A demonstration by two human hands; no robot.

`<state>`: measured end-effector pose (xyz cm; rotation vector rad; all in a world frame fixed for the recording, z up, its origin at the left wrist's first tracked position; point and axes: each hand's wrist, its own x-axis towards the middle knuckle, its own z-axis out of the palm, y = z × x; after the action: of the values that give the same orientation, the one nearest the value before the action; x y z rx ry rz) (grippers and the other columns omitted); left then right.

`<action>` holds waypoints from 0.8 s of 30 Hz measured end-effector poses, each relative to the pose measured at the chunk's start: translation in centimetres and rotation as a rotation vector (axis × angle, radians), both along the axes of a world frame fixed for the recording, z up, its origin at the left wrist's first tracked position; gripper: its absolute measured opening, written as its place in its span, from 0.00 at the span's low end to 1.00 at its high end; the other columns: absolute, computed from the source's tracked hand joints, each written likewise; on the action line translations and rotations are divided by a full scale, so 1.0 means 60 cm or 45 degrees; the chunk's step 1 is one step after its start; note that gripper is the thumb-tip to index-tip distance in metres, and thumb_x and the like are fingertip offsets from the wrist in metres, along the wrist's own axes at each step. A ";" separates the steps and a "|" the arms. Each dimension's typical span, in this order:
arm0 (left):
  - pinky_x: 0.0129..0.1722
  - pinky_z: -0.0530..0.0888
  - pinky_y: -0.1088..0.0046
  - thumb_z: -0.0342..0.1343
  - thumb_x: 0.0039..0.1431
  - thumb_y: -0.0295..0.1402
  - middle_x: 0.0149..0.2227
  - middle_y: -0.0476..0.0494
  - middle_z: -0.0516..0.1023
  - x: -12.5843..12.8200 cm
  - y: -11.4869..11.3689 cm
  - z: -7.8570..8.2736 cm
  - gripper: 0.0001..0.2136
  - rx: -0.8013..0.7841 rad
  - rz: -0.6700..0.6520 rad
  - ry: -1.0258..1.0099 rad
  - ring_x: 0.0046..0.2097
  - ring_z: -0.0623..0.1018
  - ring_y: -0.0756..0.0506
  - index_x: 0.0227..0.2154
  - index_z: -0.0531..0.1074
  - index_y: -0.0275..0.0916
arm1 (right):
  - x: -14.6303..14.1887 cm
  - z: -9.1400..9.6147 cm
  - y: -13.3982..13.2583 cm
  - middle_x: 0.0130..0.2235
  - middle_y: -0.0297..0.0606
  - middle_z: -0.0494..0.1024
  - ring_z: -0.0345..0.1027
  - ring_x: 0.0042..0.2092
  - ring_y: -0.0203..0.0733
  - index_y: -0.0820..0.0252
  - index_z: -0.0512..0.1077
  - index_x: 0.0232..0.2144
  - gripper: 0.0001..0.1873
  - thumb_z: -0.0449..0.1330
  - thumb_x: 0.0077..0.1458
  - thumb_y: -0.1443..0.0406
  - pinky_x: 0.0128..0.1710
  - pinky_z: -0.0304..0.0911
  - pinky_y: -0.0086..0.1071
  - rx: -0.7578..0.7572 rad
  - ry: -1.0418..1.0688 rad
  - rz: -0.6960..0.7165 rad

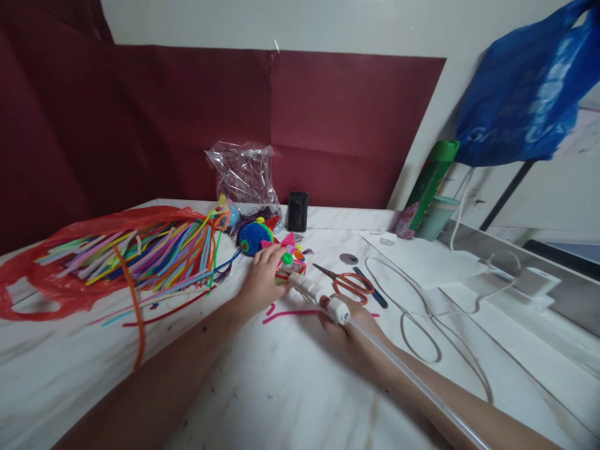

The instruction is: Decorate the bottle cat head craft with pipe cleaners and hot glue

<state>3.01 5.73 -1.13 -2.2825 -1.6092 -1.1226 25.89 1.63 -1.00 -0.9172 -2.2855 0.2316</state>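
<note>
Head view shows the left hand (pixel 262 278) with its fingers curled onto a small colourful craft piece (pixel 291 259) at the middle of the white table (pixel 281 400), while the right hand (pixel 349 322) is wrapped tight around a white glue gun (pixel 319 297) whose nozzle meets that piece. Red-handled scissors (pixel 349 284) lie just beyond the right hand, and a white cord (pixel 422 325) loops to their right. A red bag (pixel 70 250) of pipe cleaners (pixel 154 250) spreads on the left, near a blue ball (pixel 253 237). A clear packet (pixel 244 172) stands behind. The gun hides most of the right fingers, and its tip is hard to make out.
</note>
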 end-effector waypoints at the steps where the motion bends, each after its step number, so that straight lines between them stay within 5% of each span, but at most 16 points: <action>1: 0.60 0.64 0.52 0.58 0.46 0.25 0.59 0.38 0.65 0.000 0.000 0.000 0.31 -0.003 -0.001 -0.004 0.61 0.64 0.35 0.56 0.62 0.40 | -0.001 0.001 0.000 0.24 0.34 0.69 0.63 0.25 0.37 0.57 0.60 0.24 0.09 0.49 0.57 0.67 0.25 0.56 0.28 0.015 -0.009 -0.004; 9: 0.61 0.64 0.54 0.58 0.45 0.25 0.59 0.38 0.65 0.000 0.001 0.001 0.32 -0.037 0.022 -0.041 0.61 0.64 0.36 0.57 0.62 0.40 | -0.003 0.002 0.002 0.23 0.36 0.70 0.63 0.24 0.37 0.57 0.61 0.23 0.10 0.49 0.57 0.68 0.23 0.56 0.28 0.187 -0.029 0.007; 24: 0.60 0.64 0.53 0.58 0.44 0.24 0.59 0.38 0.65 0.002 -0.001 0.003 0.33 -0.042 0.016 -0.035 0.61 0.64 0.35 0.57 0.62 0.41 | 0.004 -0.010 0.006 0.25 0.36 0.71 0.65 0.27 0.37 0.59 0.64 0.25 0.09 0.50 0.57 0.68 0.26 0.57 0.29 0.087 -0.064 0.026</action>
<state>3.14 5.69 -0.94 -2.2833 -1.6618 -1.1382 26.11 1.97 -1.58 -0.8746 -2.3352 0.1399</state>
